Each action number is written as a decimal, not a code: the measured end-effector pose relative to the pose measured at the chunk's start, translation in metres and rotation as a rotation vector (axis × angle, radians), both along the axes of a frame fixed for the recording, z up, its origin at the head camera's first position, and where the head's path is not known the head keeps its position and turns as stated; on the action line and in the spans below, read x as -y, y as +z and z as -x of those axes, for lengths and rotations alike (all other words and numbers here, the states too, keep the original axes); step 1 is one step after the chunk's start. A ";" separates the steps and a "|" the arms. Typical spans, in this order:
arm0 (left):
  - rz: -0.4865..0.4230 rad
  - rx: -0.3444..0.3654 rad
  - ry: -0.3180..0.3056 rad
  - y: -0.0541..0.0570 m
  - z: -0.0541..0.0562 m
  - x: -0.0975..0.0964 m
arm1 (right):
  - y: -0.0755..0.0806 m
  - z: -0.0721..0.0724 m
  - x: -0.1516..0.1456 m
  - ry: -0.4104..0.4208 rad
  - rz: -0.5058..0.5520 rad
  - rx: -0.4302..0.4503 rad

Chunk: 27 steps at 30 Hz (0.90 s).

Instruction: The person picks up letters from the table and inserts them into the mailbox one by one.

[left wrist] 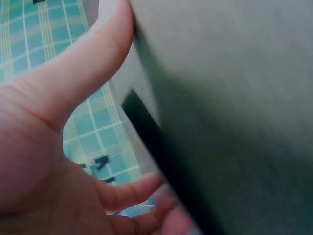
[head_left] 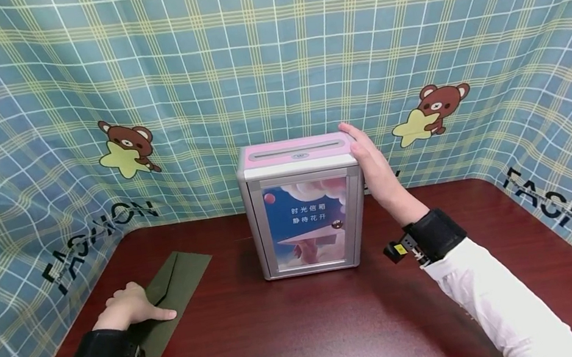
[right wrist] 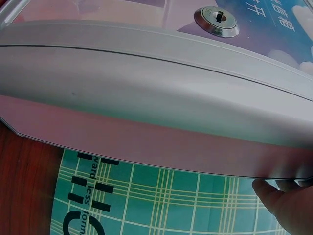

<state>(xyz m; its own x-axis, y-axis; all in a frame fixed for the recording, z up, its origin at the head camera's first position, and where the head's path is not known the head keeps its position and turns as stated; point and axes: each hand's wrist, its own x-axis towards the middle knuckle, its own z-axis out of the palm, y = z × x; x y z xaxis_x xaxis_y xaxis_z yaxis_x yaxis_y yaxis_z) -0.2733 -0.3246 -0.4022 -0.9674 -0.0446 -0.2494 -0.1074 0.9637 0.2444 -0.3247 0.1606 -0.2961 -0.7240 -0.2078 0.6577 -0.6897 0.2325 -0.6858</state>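
Observation:
My left hand [head_left: 130,308] is at the left of the table, gripping a dark green envelope [head_left: 185,277] at its left long side. In the left wrist view, the thumb [left wrist: 98,58] lies along the envelope's face [left wrist: 244,88] while the fingers reach its edge. A pink and silver mailbox [head_left: 296,167] stands upright at the table's middle back, its slot on top and a picture door in front. My right hand [head_left: 376,171] holds its top right corner. From the right wrist, fingertips [right wrist: 269,193] show at the mailbox's back edge, and a lock [right wrist: 216,20] on its door.
The dark red wooden table [head_left: 309,335] carries both things. Behind and along the sides hangs a blue-green plaid cloth [head_left: 267,52] with bears and lettering, close behind the mailbox. Black camera straps [head_left: 435,235] circle both wrists.

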 end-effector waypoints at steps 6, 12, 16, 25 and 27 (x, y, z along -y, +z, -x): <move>-0.071 0.042 -0.016 -0.002 0.006 0.009 | 0.013 -0.021 0.008 0.011 -0.001 0.013; -0.121 -0.080 0.001 -0.007 0.009 0.010 | 0.018 -0.030 0.011 -0.006 -0.009 0.023; -0.149 -0.189 0.007 -0.009 0.010 0.008 | 0.017 -0.029 0.010 0.008 -0.001 0.018; -0.336 -0.347 0.009 0.009 0.004 -0.020 | 0.008 -0.015 0.005 0.008 0.000 0.005; -0.381 -0.388 0.009 0.012 0.003 -0.028 | 0.003 -0.006 0.002 0.009 0.006 0.002</move>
